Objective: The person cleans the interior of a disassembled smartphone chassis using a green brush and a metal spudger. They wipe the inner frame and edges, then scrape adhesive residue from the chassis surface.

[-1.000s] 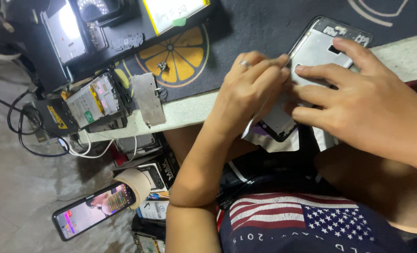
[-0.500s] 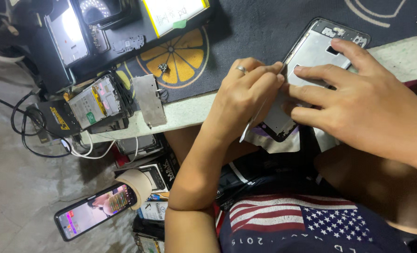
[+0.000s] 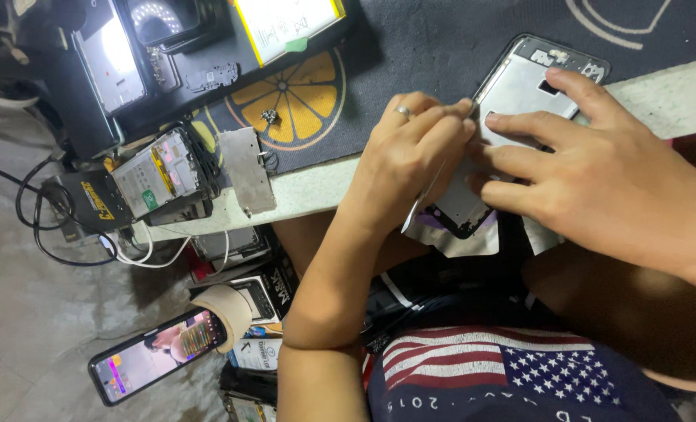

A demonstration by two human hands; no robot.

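A disassembled phone frame (image 3: pixel 520 90), silver inside with a black rim, lies across the edge of the dark mat and the white table edge. My left hand (image 3: pixel 406 156), with a ring on one finger, has its fingers pinched at the frame's left edge around a thin pale pry tool (image 3: pixel 412 217) that sticks out below the hand. My right hand (image 3: pixel 598 184) comes in from the right and presses its spread fingers flat on the frame, holding it down. The frame's lower part is hidden under both hands.
The dark work mat (image 3: pixel 441 47) carries an orange-slice print (image 3: pixel 301 94) with a small screw cluster (image 3: pixel 270 116). A metal plate (image 3: pixel 246 168), an opened phone body (image 3: pixel 164 172) and cables (image 3: pixel 66 234) lie at left. A lit phone (image 3: pixel 156 355) and tape roll (image 3: pixel 223 309) sit on the floor.
Both hands stay on the phone frame in nearly the same pose. The view has shifted slightly; nothing was picked up or let go.
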